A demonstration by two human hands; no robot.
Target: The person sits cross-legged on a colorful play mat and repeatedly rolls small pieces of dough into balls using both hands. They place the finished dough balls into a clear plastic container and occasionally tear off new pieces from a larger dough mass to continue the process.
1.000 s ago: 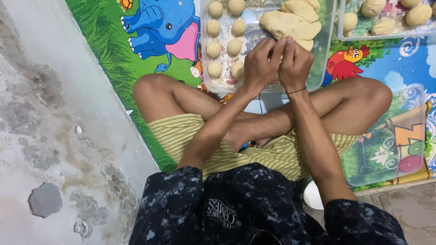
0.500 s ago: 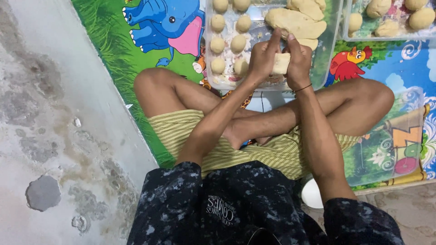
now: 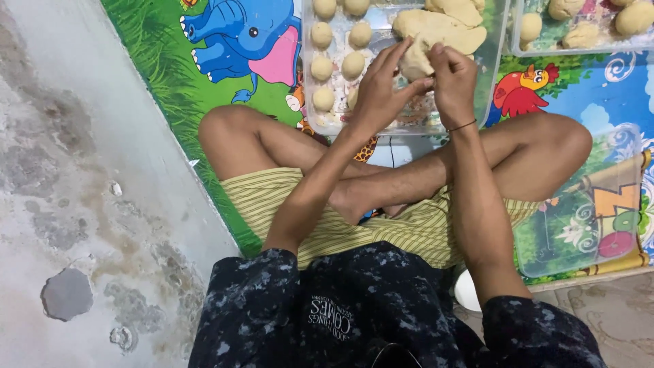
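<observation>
Pale beige dough is what we have between our hands: a small lump of dough (image 3: 415, 65), held above the near end of the clear plastic tray (image 3: 492, 65) in front of our crossed legs. Our left hand (image 3: 381, 92) curls around the lump from the left, fingers bent and partly closed, with the fingertips pressing its side. Our right hand (image 3: 453, 78) pinches it from the right, thumb and fingers drawn close on its upper edge. Neither hand is fully closed; both grip the same piece.

Just behind the lump lies the big mass of dough (image 3: 439, 27), and we cannot tell whether the lump is fully torn off or joined to it by a neck. If it is joined, a sharp pull could, we judge, stretch it into a ragged strand and leave an uneven portion.

To the left in the same tray sit the rolled dough balls (image 3: 340, 48), in 2 rows, close together. Our left wrist hangs right over the nearest ones, so a dip of the hand could flatten 1 or push 2 together until they stick.

Soft dough held only by the fingertips may also sag and drop, either onto the balls or past the tray's near rim onto the bright cartoon play mat (image 3: 204, 48) or our striped shorts (image 3: 409, 228), where it would pick up dirt. A second tray (image 3: 579, 44) with rougher pieces stands to the right, well clear of our hands.
</observation>
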